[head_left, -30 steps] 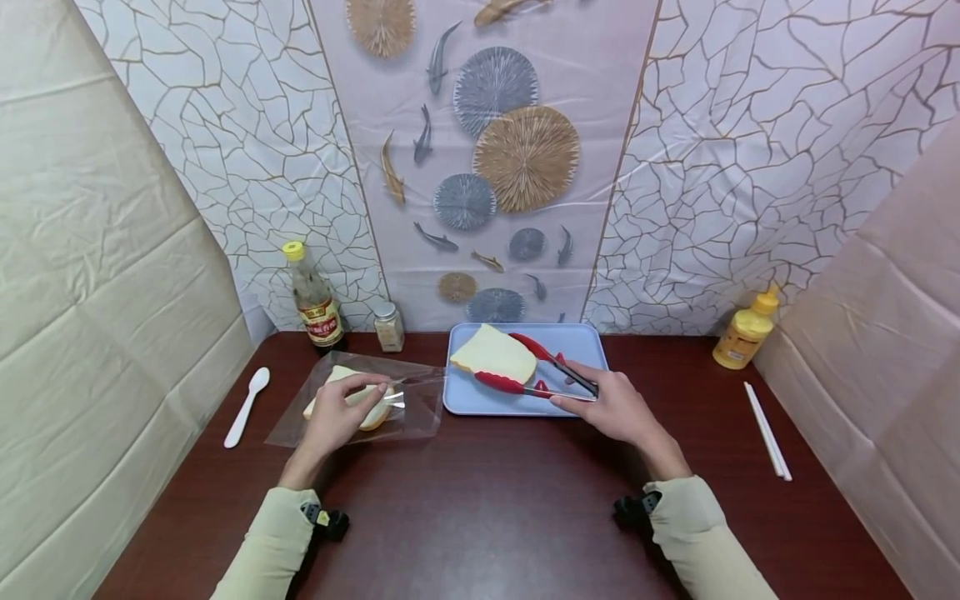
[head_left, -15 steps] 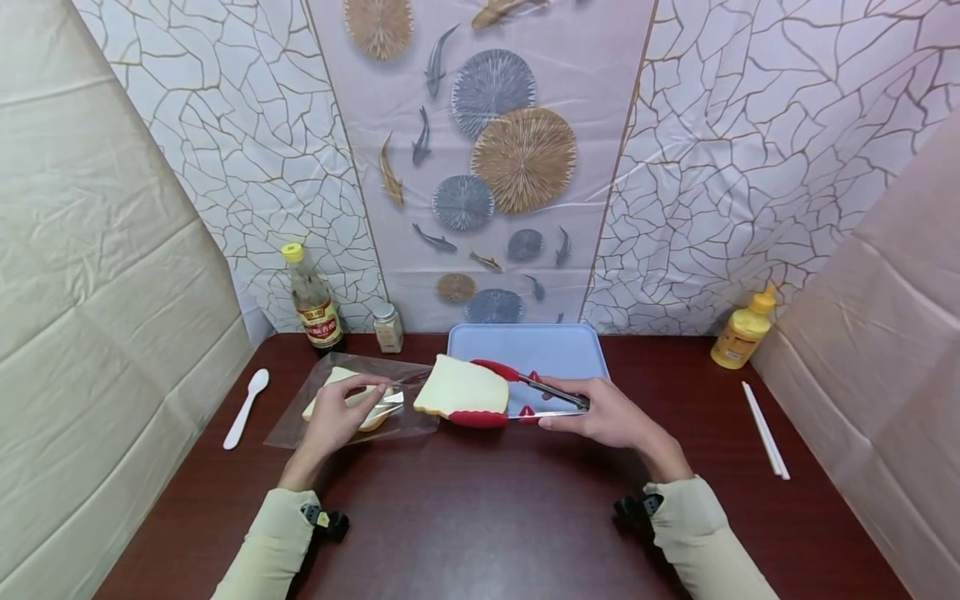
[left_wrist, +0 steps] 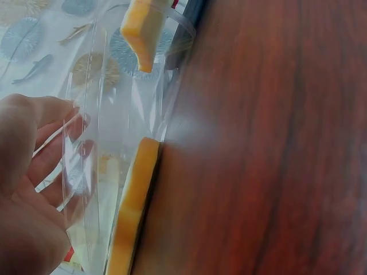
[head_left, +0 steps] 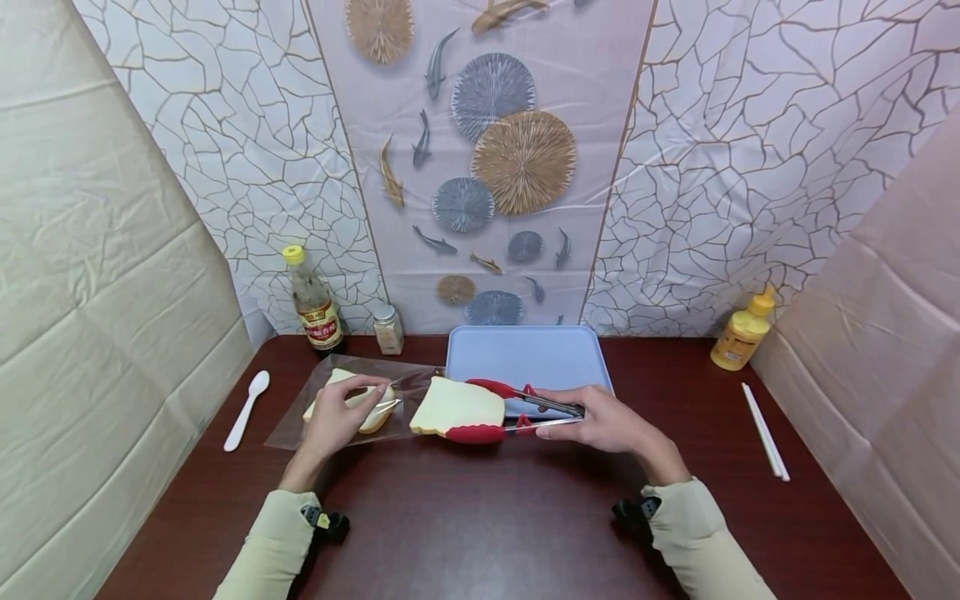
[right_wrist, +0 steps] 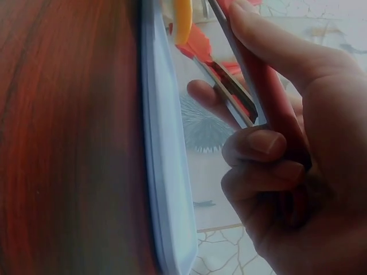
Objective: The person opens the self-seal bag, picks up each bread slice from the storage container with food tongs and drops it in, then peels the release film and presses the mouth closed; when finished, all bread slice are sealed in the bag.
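Note:
My right hand [head_left: 603, 419] grips red-tipped metal tongs [head_left: 517, 412], which clamp a slice of bread [head_left: 457, 406] held just off the left front corner of the light blue tray [head_left: 528, 354]. The right wrist view shows the fingers [right_wrist: 269, 143] curled round the tongs' arms [right_wrist: 241, 97] beside the tray's rim [right_wrist: 163, 172]. My left hand [head_left: 337, 417] pinches the mouth of a clear plastic bag [head_left: 352, 400] lying flat on the table. A second bread slice [left_wrist: 135, 206] lies inside the bag, and the clamped slice [left_wrist: 143, 28] hangs at the bag's opening.
The dark wood table [head_left: 487, 525] is walled in by paper screens left and right. A white spoon [head_left: 246, 407] lies far left, a sauce bottle [head_left: 313, 302] and a small jar [head_left: 387, 327] stand at the back, a yellow squeeze bottle [head_left: 742, 333] and white chopsticks [head_left: 765, 429] at the right.
The right hand has carried the bread in the tongs off the tray, leftward and toward me, up to the bag's mouth. The left hand has stayed on the bag.

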{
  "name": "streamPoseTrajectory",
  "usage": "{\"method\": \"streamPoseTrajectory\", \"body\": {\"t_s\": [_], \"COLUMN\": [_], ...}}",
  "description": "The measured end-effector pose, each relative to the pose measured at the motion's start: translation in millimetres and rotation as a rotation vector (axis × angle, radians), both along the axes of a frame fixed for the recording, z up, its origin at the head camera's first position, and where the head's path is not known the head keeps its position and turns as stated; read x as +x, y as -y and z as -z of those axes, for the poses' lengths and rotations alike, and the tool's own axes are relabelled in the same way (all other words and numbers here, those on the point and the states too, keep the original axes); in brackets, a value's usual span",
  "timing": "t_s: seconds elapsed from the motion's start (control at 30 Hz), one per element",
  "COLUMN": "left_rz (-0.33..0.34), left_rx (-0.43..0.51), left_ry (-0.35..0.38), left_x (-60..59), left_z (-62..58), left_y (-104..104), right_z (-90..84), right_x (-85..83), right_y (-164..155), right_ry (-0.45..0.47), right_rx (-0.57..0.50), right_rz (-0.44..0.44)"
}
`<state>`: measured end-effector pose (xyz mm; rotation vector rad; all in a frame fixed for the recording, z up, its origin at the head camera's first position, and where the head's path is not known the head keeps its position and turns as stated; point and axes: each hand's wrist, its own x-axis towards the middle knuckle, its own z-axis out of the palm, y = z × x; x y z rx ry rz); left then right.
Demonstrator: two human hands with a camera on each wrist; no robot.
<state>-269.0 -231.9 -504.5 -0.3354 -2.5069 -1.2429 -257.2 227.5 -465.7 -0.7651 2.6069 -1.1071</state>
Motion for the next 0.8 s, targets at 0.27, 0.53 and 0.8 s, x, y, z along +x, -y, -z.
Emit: {"method": "streamPoseTrajectory", "body": {"t_s": [0.27,0.53,0.8], "left_rz": [0.010,0.013,0.016], "left_rx": [0.009,0.013,0.006], "left_ry": [0.008,0.004,0.004], "left_x": [0.5,0.7,1.4], "left_z": [-0.6,-2.0,-1.7], "left_y": [-0.3,-2.7,-2.9], "right_z": [7.2,2.0,3.1], "right_x": [0.7,7.6,10.6], "right_y": [10.2,23.0,39.9], "right_ry": [-0.079,-0.152,-0.216], "right_rx": [0.000,0.037,0.058], "right_rz": [0.010,0.004,-0.018]}}
